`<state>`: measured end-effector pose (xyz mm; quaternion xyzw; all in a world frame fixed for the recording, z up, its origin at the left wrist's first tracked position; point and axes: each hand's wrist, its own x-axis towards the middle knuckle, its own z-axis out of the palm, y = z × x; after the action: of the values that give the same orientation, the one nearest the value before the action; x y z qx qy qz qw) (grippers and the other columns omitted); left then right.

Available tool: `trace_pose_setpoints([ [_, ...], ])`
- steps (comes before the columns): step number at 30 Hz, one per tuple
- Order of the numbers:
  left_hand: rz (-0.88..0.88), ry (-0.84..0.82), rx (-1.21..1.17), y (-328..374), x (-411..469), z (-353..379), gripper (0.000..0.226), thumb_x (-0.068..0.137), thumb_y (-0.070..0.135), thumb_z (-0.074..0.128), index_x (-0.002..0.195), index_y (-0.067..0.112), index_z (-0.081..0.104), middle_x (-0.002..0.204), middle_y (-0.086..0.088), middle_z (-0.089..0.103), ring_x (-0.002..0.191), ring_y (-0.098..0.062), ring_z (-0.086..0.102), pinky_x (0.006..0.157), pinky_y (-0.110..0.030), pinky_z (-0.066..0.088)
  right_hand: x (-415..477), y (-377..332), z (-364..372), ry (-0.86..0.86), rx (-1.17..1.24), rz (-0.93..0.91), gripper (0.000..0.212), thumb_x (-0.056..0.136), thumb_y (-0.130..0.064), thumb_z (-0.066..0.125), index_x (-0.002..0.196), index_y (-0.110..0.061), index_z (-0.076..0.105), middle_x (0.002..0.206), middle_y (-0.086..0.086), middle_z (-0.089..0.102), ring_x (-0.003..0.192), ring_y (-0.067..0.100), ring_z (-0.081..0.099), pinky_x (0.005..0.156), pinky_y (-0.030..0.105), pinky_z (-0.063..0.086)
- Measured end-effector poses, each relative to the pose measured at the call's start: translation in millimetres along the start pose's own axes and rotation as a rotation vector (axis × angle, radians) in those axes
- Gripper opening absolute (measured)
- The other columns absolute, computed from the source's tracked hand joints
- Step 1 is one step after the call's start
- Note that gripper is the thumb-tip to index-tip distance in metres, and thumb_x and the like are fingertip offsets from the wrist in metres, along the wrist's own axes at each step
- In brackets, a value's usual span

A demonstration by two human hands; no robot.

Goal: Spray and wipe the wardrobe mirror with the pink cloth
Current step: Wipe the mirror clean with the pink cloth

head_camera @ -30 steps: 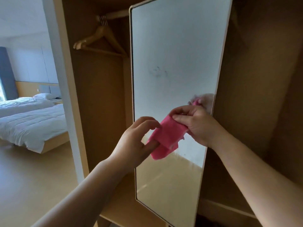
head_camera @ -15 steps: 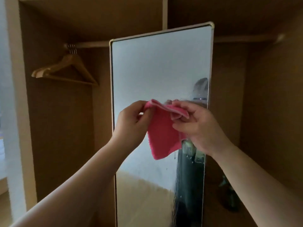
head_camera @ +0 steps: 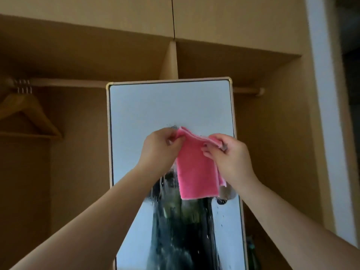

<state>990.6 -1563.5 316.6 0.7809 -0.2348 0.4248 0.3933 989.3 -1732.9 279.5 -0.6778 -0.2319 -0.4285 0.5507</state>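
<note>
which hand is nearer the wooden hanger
Left. The left hand pinches the pink cloth at its corner toward the hanger; the right hand pinches the opposite corner, farther away.

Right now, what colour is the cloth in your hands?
The cloth is pink, paler along its edge; head view.

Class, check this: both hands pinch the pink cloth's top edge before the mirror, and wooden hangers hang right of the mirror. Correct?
No. The head view shows the wooden hangers left of the mirror, not right. The left hand and right hand do pinch the pink cloth by its top edge before it.
</note>
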Motion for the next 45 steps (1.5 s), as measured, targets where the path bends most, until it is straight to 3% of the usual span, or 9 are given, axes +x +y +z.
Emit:
trace_pose_setpoints([
  [9,0.138,0.124,0.212,13,62,8,0.025,0.084,0.029,0.069,0.063,0.021,0.057,0.071,0.011,0.049,0.065,-0.007,0.051,0.054,-0.023,0.036,64,-8,0,0.183,-0.078,-0.047,0.016,0.097,-0.016,0.055,0.108,-0.018,0.065,0.090,-0.004,0.070,0.076,0.009,0.070,0.073,0.033,0.061],
  [14,0.246,0.153,0.356,20,90,15,0.010,0.080,0.028,0.070,0.088,0.024,0.073,0.091,0.007,0.050,0.096,-0.019,0.052,0.080,-0.034,0.042,88,-6,-10,0.192,-0.189,-0.142,0.018,0.097,-0.015,0.055,0.094,-0.032,0.058,0.087,-0.010,0.067,0.082,0.011,0.068,0.079,0.036,0.060],
  [18,0.253,0.192,0.486,17,97,18,0.013,0.078,0.038,0.072,0.086,0.028,0.068,0.092,0.009,0.049,0.096,-0.016,0.049,0.080,-0.032,0.036,94,3,-7,0.212,-0.208,-0.154,0.033,0.096,-0.017,0.057,0.127,-0.024,0.051,0.102,-0.011,0.063,0.092,0.008,0.064,0.087,0.027,0.055],
  [24,0.095,0.275,0.398,17,96,13,0.023,0.071,0.047,0.074,0.072,0.029,0.058,0.077,0.016,0.047,0.087,-0.014,0.053,0.083,-0.036,0.042,100,17,6,0.316,-0.224,-0.183,0.027,0.091,-0.024,0.065,0.098,-0.016,0.040,0.075,-0.010,0.051,0.063,0.003,0.054,0.049,0.011,0.040],
  [29,0.104,0.271,0.503,15,97,18,0.026,0.080,0.039,0.070,0.064,0.030,0.052,0.085,0.007,0.060,0.089,-0.018,0.056,0.079,-0.033,0.037,115,23,23,0.399,-0.279,-0.281,0.029,0.091,-0.018,0.065,0.068,-0.019,0.047,0.063,-0.006,0.051,0.056,0.004,0.047,0.056,0.019,0.040],
  [31,0.101,0.277,0.576,14,98,18,0.023,0.081,0.043,0.068,0.069,0.029,0.055,0.087,0.007,0.058,0.091,-0.017,0.053,0.078,-0.030,0.031,113,30,27,0.310,-0.354,-0.334,0.005,0.093,-0.017,0.061,0.090,-0.015,0.063,0.087,-0.001,0.061,0.070,0.002,0.052,0.068,0.012,0.047],
  [34,0.134,0.277,0.648,13,98,14,0.024,0.081,0.049,0.066,0.073,0.029,0.056,0.088,0.007,0.055,0.091,-0.016,0.050,0.078,-0.030,0.031,110,40,34,0.163,-0.619,-0.414,0.037,0.100,-0.028,0.046,0.132,-0.014,0.058,0.125,0.008,0.053,0.102,0.012,0.056,0.096,0.020,0.042],
  [38,0.245,0.313,0.714,3,87,-10,0.016,0.083,0.041,0.064,0.078,0.026,0.062,0.088,0.008,0.052,0.093,-0.018,0.050,0.080,-0.029,0.028,107,52,39,0.151,-0.843,-0.504,0.052,0.102,-0.041,0.029,0.131,-0.007,0.056,0.135,0.018,0.050,0.122,0.032,0.050,0.108,0.045,0.040],
  [45,0.171,0.506,0.749,-29,55,-76,0.015,0.091,0.028,0.055,0.098,0.018,0.063,0.112,-0.004,0.055,0.111,-0.025,0.045,0.099,-0.040,0.032,109,65,45,0.129,-0.904,-0.734,0.047,0.102,-0.033,0.034,0.140,-0.011,0.048,0.150,0.016,0.040,0.137,0.041,0.034,0.119,0.047,0.013],
])
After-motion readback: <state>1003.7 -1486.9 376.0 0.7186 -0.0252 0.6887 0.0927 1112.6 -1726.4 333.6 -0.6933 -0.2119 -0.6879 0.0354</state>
